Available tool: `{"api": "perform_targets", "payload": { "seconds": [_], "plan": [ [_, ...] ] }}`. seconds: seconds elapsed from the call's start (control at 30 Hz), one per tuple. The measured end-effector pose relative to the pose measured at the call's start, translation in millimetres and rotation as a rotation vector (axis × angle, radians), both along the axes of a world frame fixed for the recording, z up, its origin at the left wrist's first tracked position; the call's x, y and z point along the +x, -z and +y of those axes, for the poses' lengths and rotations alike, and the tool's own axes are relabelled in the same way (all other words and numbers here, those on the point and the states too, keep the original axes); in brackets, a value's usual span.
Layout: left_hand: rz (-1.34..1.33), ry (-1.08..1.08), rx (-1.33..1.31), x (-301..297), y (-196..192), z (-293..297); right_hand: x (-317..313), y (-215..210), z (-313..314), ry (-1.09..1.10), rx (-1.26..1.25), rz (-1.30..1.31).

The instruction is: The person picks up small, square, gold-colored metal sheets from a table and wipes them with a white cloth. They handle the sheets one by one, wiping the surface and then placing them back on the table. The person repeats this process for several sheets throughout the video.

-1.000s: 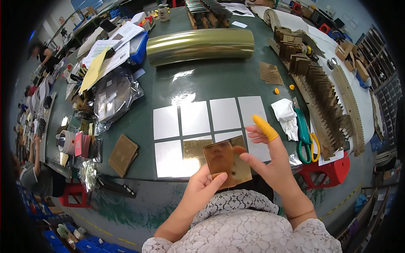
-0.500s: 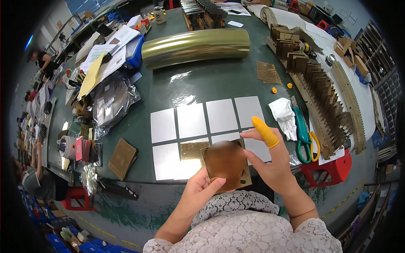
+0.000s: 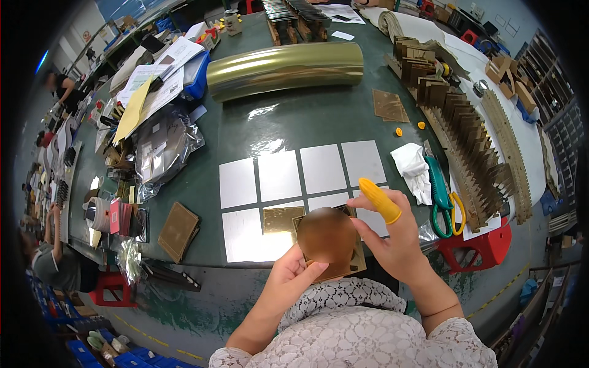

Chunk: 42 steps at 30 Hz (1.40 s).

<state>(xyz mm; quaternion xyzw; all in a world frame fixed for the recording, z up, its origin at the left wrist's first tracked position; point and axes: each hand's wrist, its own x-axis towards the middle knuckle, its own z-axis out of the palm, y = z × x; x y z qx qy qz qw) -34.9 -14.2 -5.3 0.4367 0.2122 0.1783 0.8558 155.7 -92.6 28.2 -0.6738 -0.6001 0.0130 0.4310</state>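
while the left hand [image 3: 291,270] grips the shiny amber plates [image 3: 326,242] between thumb and fingers, the right hand [image 3: 392,230] has drawn in over the last second, its thumb and a bare fingertip now at their far right corner; whether these pinch it, i cannot tell. both hands now seem engaged with the plates, which are held bodyward of the silvery sheets [image 3: 322,167], partly covering them.
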Motion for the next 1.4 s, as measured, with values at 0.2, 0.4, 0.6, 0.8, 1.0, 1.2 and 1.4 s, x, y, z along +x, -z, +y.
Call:
{"api": "perform_targets", "payload": {
  "seconds": [0.2, 0.4, 0.6, 0.8, 1.0, 1.2, 1.4],
  "plan": [
    [-0.009, 0.013, -0.006, -0.7, -0.1, 0.4, -1.6, 2.0, 3.3, 0.033, 0.111, 0.063],
    [-0.027, 0.022, -0.005, -1.7, 2.4, -0.2, -0.7, 4.6, 0.4, -0.011, 0.058, 0.137],
    [-0.027, 0.007, 0.015, -1.8, 4.9, -1.5, -0.2, 5.8, 0.1, -0.017, 0.062, 0.111],
    [-0.01, 0.01, 0.043, -1.2, 3.9, -1.7, -0.6, 6.4, -0.1, -0.02, 0.081, 0.124],
    [-0.031, 0.018, -0.006, -0.7, 2.8, -2.2, -1.0, 6.9, 0.2, -0.017, 0.087, 0.151],
    [-0.027, 0.013, 0.013, -0.8, 1.3, -2.7, 0.7, 8.3, 1.2, -0.01, 0.117, 0.092],
    [-0.03, 0.014, -0.004, -1.3, 5.1, -2.7, 1.6, 7.0, 0.2, -0.019, 0.076, 0.07]
  ]
}}
